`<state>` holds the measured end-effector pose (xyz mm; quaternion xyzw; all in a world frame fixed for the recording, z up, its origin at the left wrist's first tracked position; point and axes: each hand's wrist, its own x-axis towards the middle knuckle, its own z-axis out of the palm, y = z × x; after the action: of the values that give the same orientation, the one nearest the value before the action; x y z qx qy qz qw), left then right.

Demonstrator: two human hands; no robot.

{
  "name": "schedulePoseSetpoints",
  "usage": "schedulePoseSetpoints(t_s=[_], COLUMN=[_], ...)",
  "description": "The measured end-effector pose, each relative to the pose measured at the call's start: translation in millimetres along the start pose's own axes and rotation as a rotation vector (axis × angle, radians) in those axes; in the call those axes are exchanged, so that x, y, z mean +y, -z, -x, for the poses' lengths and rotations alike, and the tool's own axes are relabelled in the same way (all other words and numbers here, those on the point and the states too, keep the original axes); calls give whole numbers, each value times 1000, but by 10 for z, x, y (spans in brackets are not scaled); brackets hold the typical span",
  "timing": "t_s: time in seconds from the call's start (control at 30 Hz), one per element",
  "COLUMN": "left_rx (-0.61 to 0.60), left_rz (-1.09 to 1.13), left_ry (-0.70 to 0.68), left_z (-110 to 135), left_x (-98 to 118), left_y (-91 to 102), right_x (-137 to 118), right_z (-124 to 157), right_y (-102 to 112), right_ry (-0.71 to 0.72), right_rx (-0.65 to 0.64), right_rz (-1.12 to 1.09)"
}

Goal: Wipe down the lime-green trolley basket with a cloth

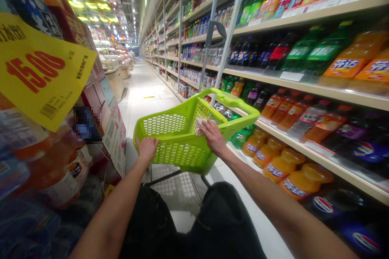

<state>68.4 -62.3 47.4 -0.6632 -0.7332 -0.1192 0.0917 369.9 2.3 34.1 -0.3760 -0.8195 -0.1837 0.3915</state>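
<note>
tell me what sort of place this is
Most likely a supermarket drinks aisle: long shelves hold rows of drink bottles, a yellow price sign reads 15.00, and there is a green shopping cart.

Both forearms bare along their whole visible length; left forearm (116, 204), right forearm (269, 190), each widening from a slim wrist toward the frame edge. Left hand (147, 148) and right hand (212, 135) also bare, fingers slender, nails too small to make out. Legs in dark trousers (231, 218), near-black, matte, loose cut, cloth rounded over the knees. Soft creases, some faint lighter flecks on the fabric, too blurred to tell if stitching. Lower trouser area fades into shadow, detail lost.
</note>
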Motion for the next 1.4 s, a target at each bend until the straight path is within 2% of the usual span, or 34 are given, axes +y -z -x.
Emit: schedulePoseSetpoints(t_s=[0.07, 0.13, 0.2, 0.33, 0.4, 0.5, 0.63, 0.7, 0.77, 0.9, 1.0, 1.1, 1.17, 1.23, 1.33, 1.4], left_rx=[10, 8, -9, -29, -14, -20, -69, -76, -83, -116, -112, 4, 75, 53, -42, -33], left_rz=[0, 6, 17, 28, 37, 59, 75, 69, 64, 90, 222, 412, 473, 475, 416, 340], left_ry=[1, 0, 8, 27, 15, -3, 1, 9, 19, 10, 47, 111, 47, -52, -60, -29], left_z=[-60, -118, -165, -194, -185, -176, -182, -178, -171, -176, -212, -267, -308, -348, -398, -422], left_x=[24, 67, 123, 220, 237, 229, 239, 269, 302, 305, 257, 268, 345, 460, 620, 678], left_y=[-34, -65, -90, -139, -165, -199, -225, -231, -233, -223, -180, -83, -10, 41, 45, 3], right_x=[114, 101, -29, -392, -473, -356, -29, -9, -151, -691, -968, -1014, -969, -903, -790, -717], right_z=[39, 52, 27, -115, -200, -287, -293, -278, -283, -386, -474, -511, -522, -539, -574, -589], right_y=[108, 89, -60, -497, -622, -610, -462, -469, -562, -838, -939, -940, -915, -873, -763, -672], right_ry=[-55, -89, -103, -66, -35, -8, -110, -147, -141, -35, 1, 10, -3, -63, -187, -212], right_rx=[-3, -26, -64, -153, -176, -216, -196, -172, -173, -269, -293, -242, -196, -164, -186, -281], right_rz=[42, 45, 14, -67, -85, -91, -32, -25, -66, -224, -325, -452, -543, -584, -442, -252])
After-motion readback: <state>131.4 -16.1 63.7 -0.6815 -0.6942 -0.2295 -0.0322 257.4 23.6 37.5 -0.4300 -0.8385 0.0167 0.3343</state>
